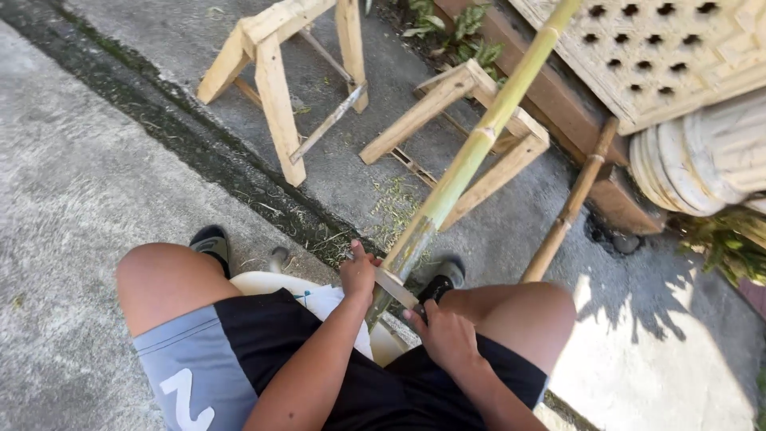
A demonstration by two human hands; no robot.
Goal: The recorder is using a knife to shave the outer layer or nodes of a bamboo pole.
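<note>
You have a blade [396,287] laid across the green bamboo pole [467,160], your left hand [359,273] closed on one end, your right hand [447,335] on the other. Near the blade the skin looks scraped (shavings lie below); above it the pole is green, unworked.

My hands grip a flat metal blade [396,287], dull grey with a faint sheen, laid across a long green bamboo pole [471,156] whose skin is smooth and slightly glossy, scraped pale near the blade. At twelve o'clock stand two sawhorses of pale raw wood [275,72], rough-sawn and matt. At two o'clock leans a brown bamboo stick [570,203], dry and dull. My black and grey shorts [239,351] are smooth synthetic cloth. The grey concrete floor [72,191] is coarse and grainy.
</note>
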